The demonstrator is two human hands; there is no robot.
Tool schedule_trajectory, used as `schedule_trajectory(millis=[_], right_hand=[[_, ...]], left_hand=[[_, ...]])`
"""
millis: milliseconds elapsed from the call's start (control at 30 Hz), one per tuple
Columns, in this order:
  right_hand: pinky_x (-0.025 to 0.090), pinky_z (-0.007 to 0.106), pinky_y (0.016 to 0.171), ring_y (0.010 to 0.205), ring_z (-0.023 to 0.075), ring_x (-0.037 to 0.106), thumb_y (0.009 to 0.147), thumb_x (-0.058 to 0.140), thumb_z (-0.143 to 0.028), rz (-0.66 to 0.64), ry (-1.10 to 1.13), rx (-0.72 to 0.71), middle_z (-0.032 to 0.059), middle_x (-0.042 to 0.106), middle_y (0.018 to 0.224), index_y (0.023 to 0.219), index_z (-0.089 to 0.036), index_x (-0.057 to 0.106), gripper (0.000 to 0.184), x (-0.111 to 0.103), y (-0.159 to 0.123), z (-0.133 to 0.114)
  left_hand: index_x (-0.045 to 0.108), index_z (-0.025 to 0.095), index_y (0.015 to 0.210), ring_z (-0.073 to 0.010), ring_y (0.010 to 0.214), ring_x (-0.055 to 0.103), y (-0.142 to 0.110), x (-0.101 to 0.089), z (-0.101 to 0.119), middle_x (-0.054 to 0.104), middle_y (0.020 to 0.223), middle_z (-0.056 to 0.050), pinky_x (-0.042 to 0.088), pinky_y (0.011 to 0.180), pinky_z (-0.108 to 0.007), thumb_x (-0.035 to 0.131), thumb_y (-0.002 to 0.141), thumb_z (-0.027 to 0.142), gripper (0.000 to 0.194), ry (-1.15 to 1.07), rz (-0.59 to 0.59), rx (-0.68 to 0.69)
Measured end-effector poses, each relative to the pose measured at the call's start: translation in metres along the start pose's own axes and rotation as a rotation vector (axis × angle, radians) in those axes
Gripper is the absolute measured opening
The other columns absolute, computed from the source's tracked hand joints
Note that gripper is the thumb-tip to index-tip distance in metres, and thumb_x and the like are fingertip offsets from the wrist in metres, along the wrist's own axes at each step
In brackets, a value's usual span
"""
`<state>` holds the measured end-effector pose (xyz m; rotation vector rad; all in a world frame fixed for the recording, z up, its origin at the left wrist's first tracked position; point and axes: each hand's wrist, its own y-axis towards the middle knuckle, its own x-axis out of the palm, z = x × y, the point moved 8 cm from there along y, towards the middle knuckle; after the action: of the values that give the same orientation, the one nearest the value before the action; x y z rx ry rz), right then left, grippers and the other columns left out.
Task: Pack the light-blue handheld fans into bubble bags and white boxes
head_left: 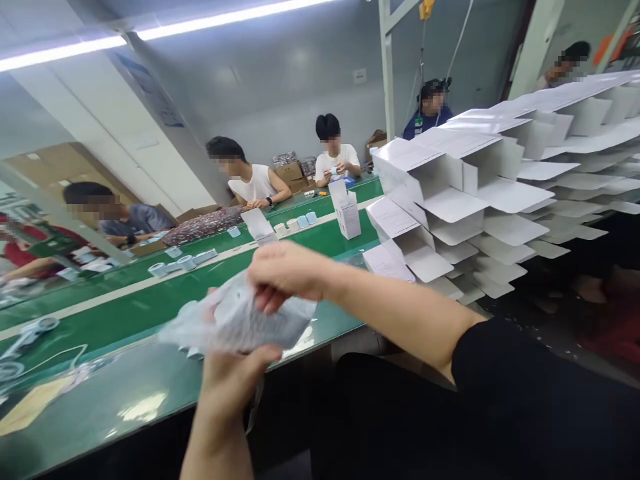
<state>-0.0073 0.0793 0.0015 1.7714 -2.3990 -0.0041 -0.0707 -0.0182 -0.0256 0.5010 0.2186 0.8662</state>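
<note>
Green bench [145,403], bag [245,327] between fingers [271,301]

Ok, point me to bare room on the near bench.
The near bench looks bare between the yellowish sheet and left forearm; a smaller patch shows between plastic bag and white boxes. Crowded: the right side, stacked with those boxes.

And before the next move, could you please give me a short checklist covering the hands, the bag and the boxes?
1. Left hand holding the translucent bag: ok, thumb on its near side.
2. Right hand at the bag: ok, fingers curled against its upper part.
3. Right hand's grip, pinching or reaching in: cannot tell.
4. Bag resting on the worktable: not ok, held above it.
5. Bag's contents identified: cannot tell, too blurred.
6. Stacked white boxes open at the near ends: ok, flaps stick out.
</note>
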Motion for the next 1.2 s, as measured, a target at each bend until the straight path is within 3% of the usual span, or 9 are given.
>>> schedule_trajectory(millis=[100,200,333,467,600,767,933,1067,1200], right_hand=[[0.05,0.019,0.05,0.051,0.0086,0.059,0.082,0.05,-0.026,0.084,-0.023,-0.076,-0.0034,0.058,0.059,0.071,-0.019,0.041,0.015,-0.002,-0.041,0.028],[0.047,0.022,0.059,0.064,0.0119,0.059,0.085,0.053,-0.042,0.49,-0.473,-0.123,-0.0002,0.06,0.072,0.083,-0.02,0.048,0.023,-0.051,-0.114,0.054],[0.042,0.03,0.063,0.075,0.0235,0.061,0.08,0.06,-0.048,0.71,-1.153,0.393,0.0108,0.062,0.085,0.098,-0.015,0.052,0.038,-0.123,-0.184,0.116],[0.04,0.031,0.062,0.083,0.0285,0.062,0.089,0.048,-0.04,0.707,-1.405,0.547,0.0172,0.063,0.095,0.098,-0.011,0.054,0.031,-0.152,-0.178,0.146],[0.038,0.03,0.062,0.08,0.0232,0.063,0.094,0.031,-0.02,0.756,-1.482,0.44,0.0134,0.065,0.089,0.097,-0.014,0.056,0.025,-0.144,-0.152,0.127],[0.039,0.032,0.071,0.084,0.0233,0.06,0.083,0.044,-0.007,0.487,-1.636,0.145,0.0109,0.065,0.086,0.093,-0.016,0.058,0.019,-0.094,-0.086,0.065],[0.043,0.029,0.063,0.095,0.0259,0.057,0.081,0.049,-0.006,0.05,-1.749,-0.068,0.0127,0.061,0.1,0.1,-0.016,0.061,0.025,-0.032,-0.003,0.039],[0.045,0.029,0.068,0.098,0.0251,0.055,0.086,0.045,-0.005,-0.355,-1.862,-0.301,0.0135,0.06,0.102,0.093,-0.013,0.067,0.024,0.003,0.034,0.049],[0.044,0.032,0.08,0.098,0.0242,0.054,0.086,0.054,-0.015,-0.502,-1.804,-0.505,0.0129,0.062,0.095,0.089,-0.01,0.067,0.014,0.001,0.048,0.054]], left_hand=[[0.059,0.019,0.089,-0.0165,0.082,0.059,-0.022,0.012,-0.03,0.061,0.088,-0.001,0.051,0.074,-0.03,0.083,0.052,0.025,0.044,-0.156,-0.04,-0.141],[0.06,0.022,0.086,-0.0155,0.076,0.059,-0.034,-0.019,-0.061,0.061,0.083,0.002,0.052,0.072,-0.031,0.075,0.065,0.03,0.026,-0.238,0.187,-0.326],[0.06,0.025,0.084,-0.0189,0.083,0.06,-0.036,-0.055,-0.085,0.063,0.085,0.002,0.055,0.071,-0.034,0.064,0.075,0.037,0.016,-0.269,0.37,-0.47],[0.061,0.028,0.092,-0.019,0.097,0.059,-0.039,-0.042,-0.083,0.064,0.097,0.003,0.054,0.082,-0.033,0.068,0.072,0.029,0.021,-0.335,0.401,-0.461],[0.063,0.027,0.096,-0.019,0.096,0.06,-0.041,-0.031,-0.072,0.065,0.099,0.002,0.053,0.085,-0.034,0.073,0.068,0.025,0.03,-0.305,0.319,-0.407],[0.065,0.021,0.092,-0.0181,0.091,0.062,-0.022,-0.07,-0.041,0.066,0.09,0.001,0.053,0.082,-0.031,0.078,0.064,0.024,0.031,-0.254,0.399,-0.204],[0.064,0.018,0.092,-0.0202,0.092,0.063,0.015,-0.099,0.025,0.067,0.091,0.0,0.053,0.083,-0.037,0.075,0.07,0.032,0.029,-0.281,0.497,0.194],[0.06,0.019,0.095,-0.0185,0.097,0.062,0.057,-0.082,0.047,0.067,0.095,-0.001,0.049,0.091,-0.039,0.073,0.071,0.045,0.038,-0.393,0.429,0.374],[0.056,0.024,0.09,-0.0157,0.094,0.062,0.099,-0.053,0.011,0.066,0.092,0.003,0.047,0.09,-0.034,0.082,0.059,0.041,0.044,-0.458,0.238,0.296]])
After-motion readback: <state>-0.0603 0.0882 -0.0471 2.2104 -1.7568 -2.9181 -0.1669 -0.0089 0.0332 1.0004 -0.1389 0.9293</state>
